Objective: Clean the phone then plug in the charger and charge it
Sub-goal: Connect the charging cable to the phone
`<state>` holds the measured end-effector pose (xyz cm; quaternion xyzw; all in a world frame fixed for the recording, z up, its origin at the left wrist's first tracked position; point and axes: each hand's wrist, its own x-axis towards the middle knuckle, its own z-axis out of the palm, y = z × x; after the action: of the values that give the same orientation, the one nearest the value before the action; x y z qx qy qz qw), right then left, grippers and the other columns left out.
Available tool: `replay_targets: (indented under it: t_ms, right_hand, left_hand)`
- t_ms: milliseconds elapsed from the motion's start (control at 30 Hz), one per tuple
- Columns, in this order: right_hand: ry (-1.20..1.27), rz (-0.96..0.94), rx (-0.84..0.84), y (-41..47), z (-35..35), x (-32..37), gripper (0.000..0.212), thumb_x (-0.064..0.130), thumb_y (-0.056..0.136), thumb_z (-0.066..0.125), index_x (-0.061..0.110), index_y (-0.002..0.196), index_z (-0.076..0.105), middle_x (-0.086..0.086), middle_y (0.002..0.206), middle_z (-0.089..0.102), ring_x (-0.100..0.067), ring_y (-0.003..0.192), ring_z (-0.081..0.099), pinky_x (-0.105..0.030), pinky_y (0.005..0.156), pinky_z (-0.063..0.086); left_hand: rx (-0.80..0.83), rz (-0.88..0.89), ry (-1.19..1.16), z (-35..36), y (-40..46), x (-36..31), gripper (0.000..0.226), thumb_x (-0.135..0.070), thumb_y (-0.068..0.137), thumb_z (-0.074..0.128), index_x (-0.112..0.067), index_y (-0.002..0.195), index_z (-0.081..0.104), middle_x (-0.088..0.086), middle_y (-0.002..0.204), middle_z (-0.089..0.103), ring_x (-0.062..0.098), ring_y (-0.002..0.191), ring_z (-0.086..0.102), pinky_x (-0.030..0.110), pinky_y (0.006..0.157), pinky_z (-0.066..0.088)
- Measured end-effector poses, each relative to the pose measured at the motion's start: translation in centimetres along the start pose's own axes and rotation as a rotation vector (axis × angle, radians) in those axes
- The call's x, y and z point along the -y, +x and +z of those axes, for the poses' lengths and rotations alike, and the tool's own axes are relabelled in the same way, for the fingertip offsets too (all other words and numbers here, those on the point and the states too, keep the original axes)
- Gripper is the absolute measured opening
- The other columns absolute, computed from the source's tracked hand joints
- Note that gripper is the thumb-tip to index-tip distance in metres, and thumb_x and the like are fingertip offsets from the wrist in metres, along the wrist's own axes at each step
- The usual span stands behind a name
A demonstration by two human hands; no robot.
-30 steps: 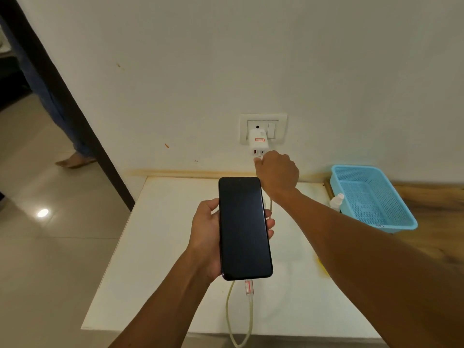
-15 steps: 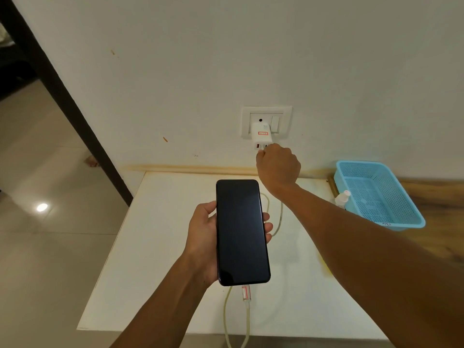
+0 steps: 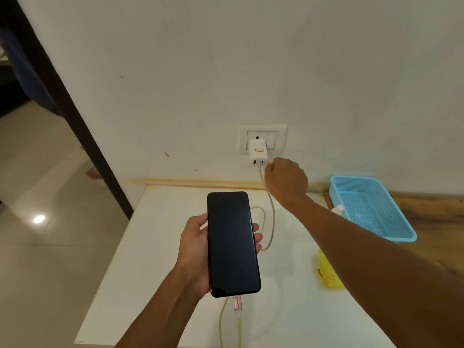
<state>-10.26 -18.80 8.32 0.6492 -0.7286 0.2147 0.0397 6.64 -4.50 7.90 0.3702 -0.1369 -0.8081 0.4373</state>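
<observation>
Phone in my left hand [image 3: 198, 243], cable end at the wall charger [image 3: 257, 154].

My left fingers [image 3: 256, 238] wrap the dark-screened phone [image 3: 232, 243] above the white surface [image 3: 160, 249], below the charger; its cable [image 3: 271, 217] is plugged in. My right hand [image 3: 286, 180] is curled just right of the charger; I can't tell whether it pinches the cable.

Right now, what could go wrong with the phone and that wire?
The phone sits in the left hand above the table, with the cable looping slack; a tug might pull it loose. The right hand is close to the charger in the wall socket, and might knock it. The screen looks dark, so charging may not have started.
</observation>
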Motion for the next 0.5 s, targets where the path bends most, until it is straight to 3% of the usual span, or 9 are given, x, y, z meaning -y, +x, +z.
replay_targets:
  t_ms: [33,100,167,267,500]
  right_hand:
    - [-0.047,-0.053,-0.002,0.1,0.1,-0.7,0.029,0.027,0.095,0.042,0.007,0.091,0.062,-0.008,0.094,0.067,-0.019,0.071,0.059,-0.030,0.067,0.050]
    - [-0.159,-0.170,0.053,0.3,0.4,-1.8,0.020,0.019,0.093,0.046,0.008,0.098,0.061,-0.009,0.127,0.057,-0.021,0.081,0.060,-0.032,0.074,0.048]
    - [-0.279,-0.280,0.150,0.5,0.8,-2.5,0.019,0.018,0.092,0.048,0.011,0.107,0.058,-0.006,0.153,0.028,-0.023,0.090,0.057,-0.034,0.079,0.046]
    - [-0.341,-0.360,0.225,0.8,1.2,-2.7,0.030,0.018,0.091,0.051,0.015,0.121,0.050,-0.004,0.159,0.007,-0.023,0.093,0.054,-0.034,0.081,0.048]
    - [-0.403,-0.376,0.230,1.7,2.0,-2.2,0.061,0.014,0.089,0.053,0.020,0.144,0.027,-0.003,0.160,-0.005,-0.026,0.100,0.051,-0.036,0.080,0.046]
  left_hand:
    - [-0.007,0.002,0.002,0.0,-0.1,-0.1,0.065,-0.050,0.087,0.032,-0.002,0.118,0.065,0.026,0.120,0.065,0.040,0.096,0.064,0.052,0.096,0.045]
    - [-0.016,0.009,0.010,0.1,-0.4,-0.2,0.065,-0.051,0.088,0.032,-0.003,0.118,0.064,0.026,0.118,0.066,0.040,0.096,0.065,0.051,0.093,0.048]
    - [-0.025,0.017,0.013,0.2,-0.5,-0.4,0.063,-0.051,0.089,0.032,-0.004,0.116,0.065,0.026,0.116,0.067,0.041,0.095,0.066,0.050,0.089,0.050]
    - [-0.036,0.030,0.012,0.2,-0.5,-0.7,0.061,-0.051,0.089,0.032,-0.006,0.109,0.068,0.025,0.112,0.069,0.041,0.093,0.067,0.050,0.087,0.051]
    - [-0.036,0.033,-0.003,-0.1,0.2,-1.3,0.063,-0.050,0.089,0.032,-0.005,0.099,0.075,0.025,0.110,0.070,0.041,0.092,0.067,0.051,0.088,0.050]
